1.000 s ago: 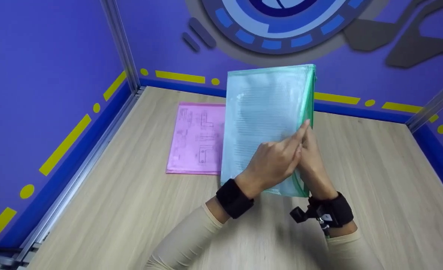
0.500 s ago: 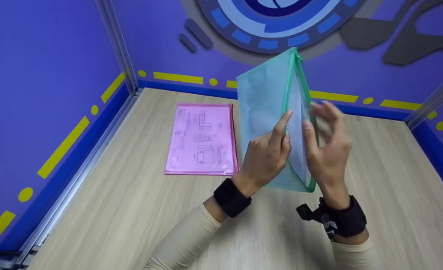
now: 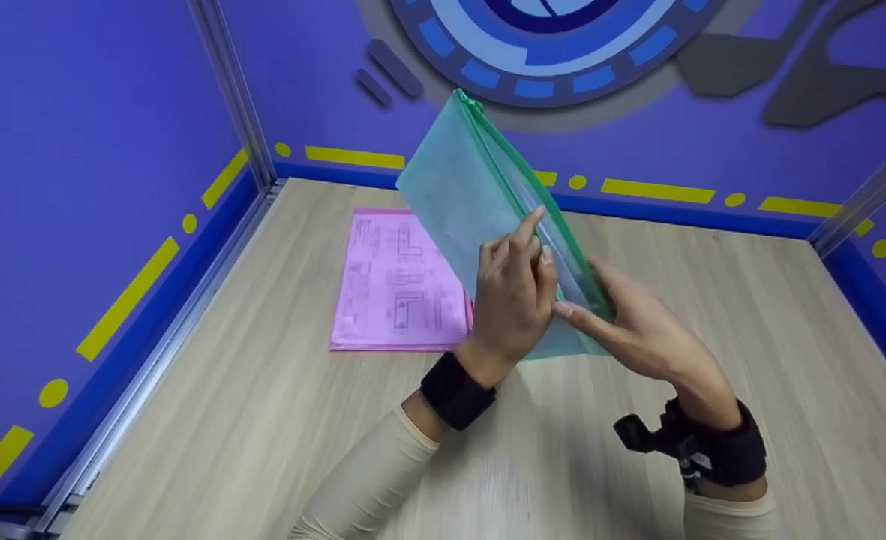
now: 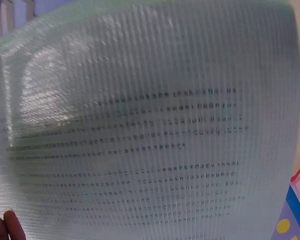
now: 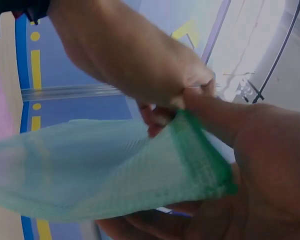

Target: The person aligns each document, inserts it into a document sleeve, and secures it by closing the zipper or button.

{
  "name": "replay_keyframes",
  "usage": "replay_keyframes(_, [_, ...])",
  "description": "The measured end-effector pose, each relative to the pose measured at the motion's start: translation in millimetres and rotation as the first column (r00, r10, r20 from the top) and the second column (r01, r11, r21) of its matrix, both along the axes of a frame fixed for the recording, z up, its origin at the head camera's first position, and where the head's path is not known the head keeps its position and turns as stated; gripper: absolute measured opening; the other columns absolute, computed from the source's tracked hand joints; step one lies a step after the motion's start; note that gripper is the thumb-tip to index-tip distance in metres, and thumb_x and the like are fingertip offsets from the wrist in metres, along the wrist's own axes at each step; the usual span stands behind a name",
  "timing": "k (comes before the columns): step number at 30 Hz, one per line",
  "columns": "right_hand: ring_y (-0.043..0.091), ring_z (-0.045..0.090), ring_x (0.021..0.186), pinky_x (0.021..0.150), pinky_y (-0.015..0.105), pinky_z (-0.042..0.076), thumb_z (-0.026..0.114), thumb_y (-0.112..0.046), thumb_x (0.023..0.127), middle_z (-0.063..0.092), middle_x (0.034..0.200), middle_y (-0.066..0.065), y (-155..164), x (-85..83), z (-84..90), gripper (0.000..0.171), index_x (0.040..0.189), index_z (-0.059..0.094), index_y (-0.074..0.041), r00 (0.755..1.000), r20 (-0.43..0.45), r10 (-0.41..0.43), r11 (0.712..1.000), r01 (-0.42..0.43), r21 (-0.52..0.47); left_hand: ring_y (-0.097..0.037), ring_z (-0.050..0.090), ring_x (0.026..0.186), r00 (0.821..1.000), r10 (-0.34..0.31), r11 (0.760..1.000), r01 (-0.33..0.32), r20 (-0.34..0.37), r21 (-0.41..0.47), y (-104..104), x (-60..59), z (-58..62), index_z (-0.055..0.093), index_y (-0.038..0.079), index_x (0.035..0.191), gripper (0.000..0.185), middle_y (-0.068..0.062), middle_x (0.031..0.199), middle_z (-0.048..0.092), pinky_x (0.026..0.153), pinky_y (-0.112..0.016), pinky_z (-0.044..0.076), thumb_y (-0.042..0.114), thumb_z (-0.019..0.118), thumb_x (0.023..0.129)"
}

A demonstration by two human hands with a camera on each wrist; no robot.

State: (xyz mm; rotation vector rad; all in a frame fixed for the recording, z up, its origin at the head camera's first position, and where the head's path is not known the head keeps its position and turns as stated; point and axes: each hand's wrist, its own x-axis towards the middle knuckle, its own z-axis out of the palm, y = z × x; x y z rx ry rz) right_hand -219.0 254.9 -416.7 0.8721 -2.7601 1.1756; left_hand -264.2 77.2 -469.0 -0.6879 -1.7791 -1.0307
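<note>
Two hands work at one green mesh pouch (image 3: pixel 473 195), held up off the table (image 3: pixel 713 315) and tilted, its zip edge running from the upper left down towards the wrists.

Nearest the pouch's lower end, the right hand (image 3: pixel 638 330) comes in from the right side of the pouch; its thumb and fingers are clamped on the green zip border, and the right wrist view shows that border (image 5: pixel 200 155) pinched between thumb and fingers right at the corner. A black strap with a small camera sits on that wrist.

Just left of the pouch's zip edge, the left hand (image 3: pixel 514 292) grips the pouch's face, fingers curled against the mesh with the forefinger raised along the edge. The two hands meet at the pouch's lower end, touching or nearly so. The left wrist view shows the pouch's mesh face (image 4: pixel 150 130) close up, with one printed sheet inside, its lines of text blurred; a fingertip (image 4: pixel 12 222) shows at the lower left corner.

Beyond and to the left of the pouch, one pink pouch (image 3: pixel 397 277) lies flat on the table, a sheet of drawings visible through it; the green pouch's lower end overlaps its right edge in the head view.
</note>
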Motion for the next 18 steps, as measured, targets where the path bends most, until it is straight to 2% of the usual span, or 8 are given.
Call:
replay_keyframes(3, [0.018, 0.074, 0.089, 0.074, 0.038, 0.060, 0.064, -0.016, 0.108, 0.072, 0.118, 0.010, -1.6, 3.4, -0.9, 0.056, 0.158, 0.043, -0.003, 0.986, -0.141, 0.085, 0.994, -0.074, 0.081, -0.018, 0.054, 0.079, 1.000, 0.008, 1.000, -0.008, 0.029, -0.017, -0.4, -2.2, 1.1, 0.039, -0.003, 0.153, 0.048, -0.005, 0.092, 0.061, 0.103, -0.045, 0.042, 0.004, 0.050, 0.107])
replay_keyframes(6, [0.023, 0.074, 0.084, 0.070, 0.039, 0.060, 0.058, -0.002, 0.107, 0.073, 0.110, 0.016, -2.6, 6.0, -1.1, 0.047, 0.152, 0.046, 0.006, 0.958, -0.273, 0.088, 0.987, -0.047, 0.153, -0.016, 0.054, 0.082, 0.999, 0.009, 0.999, -0.007, 0.036, -0.054, -0.4, -4.1, 2.7, 0.035, 0.000, 0.157, 0.051, 0.001, 0.083, 0.054, 0.114, -0.053, 0.035, 0.007, 0.050, 0.109])
replay_keyframes(10, [0.040, 0.075, 0.091, 0.070, 0.052, 0.061, 0.047, 0.007, 0.107, 0.071, 0.115, 0.031, -2.1, 5.2, -1.2, 0.040, 0.146, 0.050, 0.013, 0.931, -0.361, -0.053, 0.977, 0.124, 0.176, -0.019, 0.059, 0.102, 0.999, 0.021, 0.991, -0.014, 0.048, -0.131, -3.1, -7.5, 3.0, 0.029, 0.004, 0.161, 0.058, 0.002, 0.098, 0.066, 0.124, -0.064, 0.014, 0.019, 0.052, 0.110])
replay_keyframes(12, [0.043, 0.075, 0.086, 0.066, 0.054, 0.061, 0.044, 0.007, 0.108, 0.072, 0.109, 0.032, 0.2, 2.4, -0.7, 0.036, 0.141, 0.056, 0.012, 0.913, -0.383, -0.143, 0.959, 0.223, 0.174, -0.020, 0.058, 0.112, 0.997, 0.037, 0.986, -0.027, 0.060, -0.163, -6.8, -9.6, 3.8, 0.026, 0.005, 0.162, 0.063, 0.001, 0.108, 0.068, 0.124, -0.066, 0.009, 0.025, 0.054, 0.110])
replay_keyframes(14, [0.044, 0.075, 0.082, 0.064, 0.056, 0.060, 0.044, 0.005, 0.108, 0.073, 0.107, 0.032, 4.7, -1.2, 0.1, 0.034, 0.137, 0.061, 0.009, 0.893, -0.396, -0.216, 0.939, 0.301, 0.167, -0.022, 0.056, 0.121, 0.995, 0.066, 0.984, -0.052, 0.076, -0.168, -13.1, -12.5, 5.7, 0.026, 0.006, 0.163, 0.067, -0.002, 0.119, 0.066, 0.125, -0.064, 0.009, 0.029, 0.057, 0.109])
replay_keyframes(15, [0.045, 0.074, 0.083, 0.064, 0.058, 0.059, 0.044, 0.004, 0.108, 0.073, 0.107, 0.031, 7.7, -3.1, 0.7, 0.033, 0.135, 0.063, 0.007, 0.881, -0.405, -0.244, 0.929, 0.332, 0.163, -0.023, 0.054, 0.124, 0.992, 0.091, 0.984, -0.077, 0.083, -0.158, -17.2, -14.8, 6.7, 0.026, 0.005, 0.163, 0.069, -0.004, 0.123, 0.064, 0.125, -0.061, 0.013, 0.029, 0.059, 0.108])
replay_keyframes(18, [0.046, 0.073, 0.088, 0.070, 0.062, 0.057, 0.044, 0.005, 0.106, 0.073, 0.110, 0.029, 19.2, -8.3, 3.2, 0.032, 0.128, 0.068, 0.005, 0.844, -0.445, -0.298, 0.912, 0.389, 0.127, -0.027, 0.049, 0.133, 0.973, 0.199, 0.978, -0.189, 0.113, -0.093, -34.3, -23.5, 12.3, 0.027, 0.002, 0.163, 0.072, -0.013, 0.138, 0.054, 0.124, -0.051, 0.026, 0.026, 0.064, 0.105])
